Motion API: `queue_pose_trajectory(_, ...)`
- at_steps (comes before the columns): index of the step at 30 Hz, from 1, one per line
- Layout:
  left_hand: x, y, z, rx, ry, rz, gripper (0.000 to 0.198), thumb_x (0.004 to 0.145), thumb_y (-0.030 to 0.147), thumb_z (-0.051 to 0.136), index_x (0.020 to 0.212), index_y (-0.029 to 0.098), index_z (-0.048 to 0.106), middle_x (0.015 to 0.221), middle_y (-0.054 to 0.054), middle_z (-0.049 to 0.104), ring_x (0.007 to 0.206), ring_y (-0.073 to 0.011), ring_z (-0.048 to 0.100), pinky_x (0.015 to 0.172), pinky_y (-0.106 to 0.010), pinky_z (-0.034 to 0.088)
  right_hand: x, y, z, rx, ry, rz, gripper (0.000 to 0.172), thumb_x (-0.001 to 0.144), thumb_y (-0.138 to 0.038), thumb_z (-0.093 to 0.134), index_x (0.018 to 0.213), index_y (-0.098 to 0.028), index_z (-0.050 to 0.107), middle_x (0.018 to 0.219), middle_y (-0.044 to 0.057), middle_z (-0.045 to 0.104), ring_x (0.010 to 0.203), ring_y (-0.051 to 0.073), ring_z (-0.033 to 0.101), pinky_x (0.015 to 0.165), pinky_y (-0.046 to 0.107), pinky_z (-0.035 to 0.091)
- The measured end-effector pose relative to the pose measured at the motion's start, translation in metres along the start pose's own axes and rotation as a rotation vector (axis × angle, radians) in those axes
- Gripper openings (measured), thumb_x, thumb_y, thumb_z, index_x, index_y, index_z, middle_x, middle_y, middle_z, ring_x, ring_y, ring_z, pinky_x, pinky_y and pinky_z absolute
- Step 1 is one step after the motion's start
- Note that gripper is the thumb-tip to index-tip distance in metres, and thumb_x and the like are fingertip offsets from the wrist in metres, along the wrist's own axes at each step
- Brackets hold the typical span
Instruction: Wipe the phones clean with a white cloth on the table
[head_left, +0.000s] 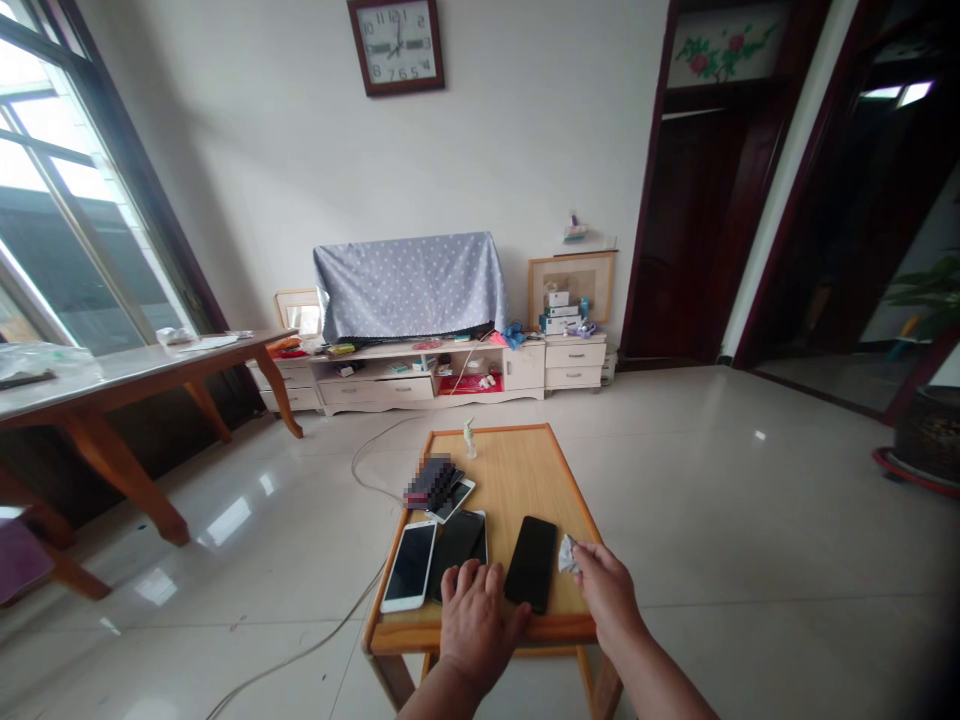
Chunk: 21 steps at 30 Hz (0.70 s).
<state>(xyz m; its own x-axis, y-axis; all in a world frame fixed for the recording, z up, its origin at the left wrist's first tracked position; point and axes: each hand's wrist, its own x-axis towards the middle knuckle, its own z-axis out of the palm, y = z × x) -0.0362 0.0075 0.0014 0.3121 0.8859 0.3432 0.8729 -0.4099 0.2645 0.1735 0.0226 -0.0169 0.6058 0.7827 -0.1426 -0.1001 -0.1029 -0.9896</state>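
My right hand (609, 592) pinches a crumpled whitish cloth (568, 555) just off the right edge of a black phone (532, 562). That phone lies flat on the small wooden table (517, 455), screen up. My left hand (478, 625) lies palm down with its fingers apart over the lower part of a dark-screened phone (459, 545), which it partly hides. My left thumb reaches the lower edge of the black phone. Left of these lies a white phone (409, 566) with a dark screen. Behind them, another white-edged phone (454, 500) leans by a blurred-out dark item (431, 482).
A small clear bottle with a green top (470, 440) stands at the table's far end. A cable (330, 640) runs over the tiled floor on the left. A larger wooden table (142, 375) stands at left, a low white cabinet (375, 392) by the far wall.
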Motion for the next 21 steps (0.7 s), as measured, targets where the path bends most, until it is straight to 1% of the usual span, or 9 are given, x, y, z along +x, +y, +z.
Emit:
queue_pose_trajectory(4,-0.002,0.003,-0.012,0.063,0.012,-0.025,0.043,0.089,0.054,0.051,0.12,0.025,0.06,0.113,-0.007,0.066,0.121,-0.0303,0.046,0.107,-0.049,0.025,0.001,0.0,-0.002,0.021,-0.027,0.024,0.054,0.06,-0.064,0.069,0.088,-0.018,0.069,0.069,0.003,0.069,0.059,0.017,0.059,0.045,0.024,0.038)
queue_pose_trajectory(6,-0.001,0.008,-0.013,0.074,0.017,-0.043,0.043,0.089,0.055,0.052,0.119,0.025,0.06,0.112,-0.008,0.065,0.119,-0.03,0.047,0.106,-0.048,0.026,0.002,0.001,-0.002,0.026,-0.033,0.032,0.054,0.061,-0.064,0.069,0.089,-0.018,0.069,0.071,0.003,0.069,0.061,0.017,0.06,0.047,0.024,0.04)
queue_pose_trajectory(8,0.001,0.014,-0.01,0.056,0.003,-0.046,0.049,0.086,0.061,0.053,0.119,0.025,0.06,0.111,-0.008,0.065,0.116,-0.0302,0.049,0.104,-0.048,0.027,0.002,0.002,-0.001,0.027,-0.042,0.033,0.052,0.062,-0.063,0.069,0.09,-0.019,0.069,0.075,0.003,0.07,0.065,0.018,0.062,0.051,0.024,0.043)
queue_pose_trajectory(11,0.008,0.025,0.0,0.017,-0.034,-0.058,0.068,0.077,0.073,0.057,0.124,0.024,0.058,0.115,-0.009,0.063,0.115,-0.0321,0.049,0.101,-0.048,0.029,0.001,0.001,-0.001,0.018,-0.054,0.017,0.049,0.066,-0.062,0.066,0.09,-0.019,0.068,0.081,0.004,0.071,0.073,0.019,0.064,0.059,0.026,0.048)
queue_pose_trajectory(13,0.013,0.034,0.006,0.022,-0.056,-0.091,0.076,0.072,0.075,0.059,0.127,0.022,0.056,0.116,-0.01,0.062,0.114,-0.0335,0.049,0.098,-0.047,0.03,-0.001,0.0,-0.002,0.004,-0.057,-0.002,0.046,0.068,-0.061,0.064,0.089,-0.02,0.068,0.082,0.004,0.071,0.075,0.019,0.064,0.062,0.026,0.05)
queue_pose_trajectory(15,0.018,0.041,0.009,0.056,-0.067,-0.13,0.071,0.074,0.069,0.06,0.126,0.02,0.057,0.115,-0.011,0.062,0.112,-0.0333,0.05,0.095,-0.046,0.032,-0.003,-0.001,-0.003,-0.016,-0.058,-0.024,0.043,0.071,-0.06,0.061,0.087,-0.021,0.067,0.079,0.003,0.071,0.073,0.019,0.064,0.062,0.027,0.05)
queue_pose_trajectory(17,0.02,0.045,0.01,0.091,-0.062,-0.155,0.06,0.078,0.058,0.059,0.124,0.02,0.058,0.115,-0.01,0.062,0.111,-0.0319,0.05,0.093,-0.044,0.032,-0.006,-0.002,-0.005,-0.047,-0.054,-0.046,0.041,0.073,-0.059,0.059,0.086,-0.021,0.067,0.074,0.002,0.069,0.067,0.018,0.062,0.059,0.027,0.049)
queue_pose_trajectory(19,0.022,0.043,0.011,0.094,-0.064,-0.151,0.052,0.078,0.047,0.058,0.123,0.019,0.058,0.114,-0.009,0.062,0.11,-0.03,0.051,0.092,-0.042,0.032,-0.009,-0.003,-0.007,-0.091,-0.045,-0.067,0.041,0.075,-0.06,0.055,0.085,-0.021,0.066,0.067,0.001,0.066,0.06,0.017,0.059,0.056,0.027,0.047)
queue_pose_trajectory(21,0.022,0.036,0.012,0.061,-0.082,-0.126,0.051,0.077,0.041,0.058,0.122,0.02,0.057,0.113,-0.008,0.062,0.109,-0.0278,0.051,0.092,-0.039,0.032,-0.011,-0.005,-0.009,-0.149,-0.033,-0.088,0.041,0.078,-0.06,0.052,0.084,-0.022,0.066,0.064,0.0,0.065,0.058,0.017,0.058,0.055,0.027,0.046)
